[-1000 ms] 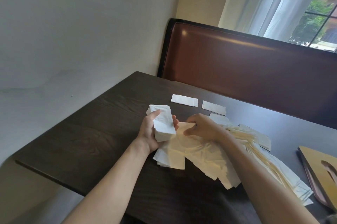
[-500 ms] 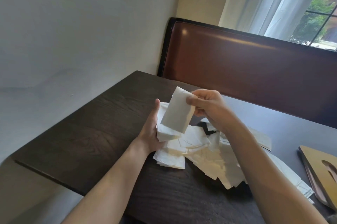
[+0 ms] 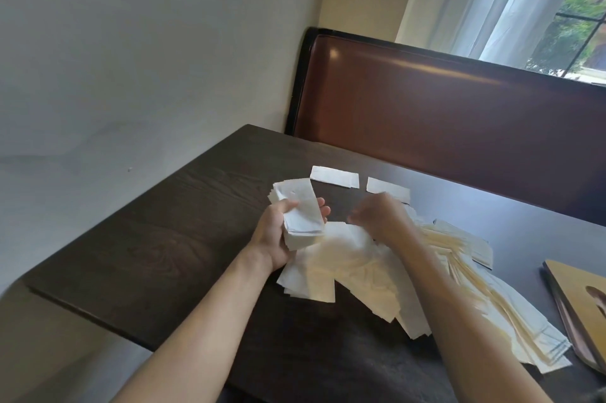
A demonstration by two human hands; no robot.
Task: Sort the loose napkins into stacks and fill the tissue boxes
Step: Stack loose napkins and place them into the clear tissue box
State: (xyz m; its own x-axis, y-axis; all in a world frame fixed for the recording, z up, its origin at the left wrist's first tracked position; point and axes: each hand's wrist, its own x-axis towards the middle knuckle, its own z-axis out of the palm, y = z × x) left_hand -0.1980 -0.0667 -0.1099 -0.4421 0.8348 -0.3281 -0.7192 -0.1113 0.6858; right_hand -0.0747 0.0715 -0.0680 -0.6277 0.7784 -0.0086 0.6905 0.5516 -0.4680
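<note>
Two hands work over a dark wooden table. The left hand grips a neat stack of folded white napkins, thumb curled over the top sheet and fingertips showing past the far edge. That stack is held just above the table, its long axis running from about 5 o'clock near the palm to 11 o'clock at the free end.

The right hand is blurred, knuckles up, low over the loose napkin pile; I cannot tell whether its fingers pinch a sheet or are parted. The pile sprawls from just below the left hand toward 4 o'clock, sheets overlapping at mixed angles, the fanned edges trailing under the right forearm.

Beyond the hands, at 12 o'clock, lie two single folded napkins: one and another, side by side with a small gap, each with its long axis across the view.

At 3 o'clock, cut by the frame edge, sits a tan wooden tissue box lid with an oval slot; nothing of any contents can be seen.
</note>
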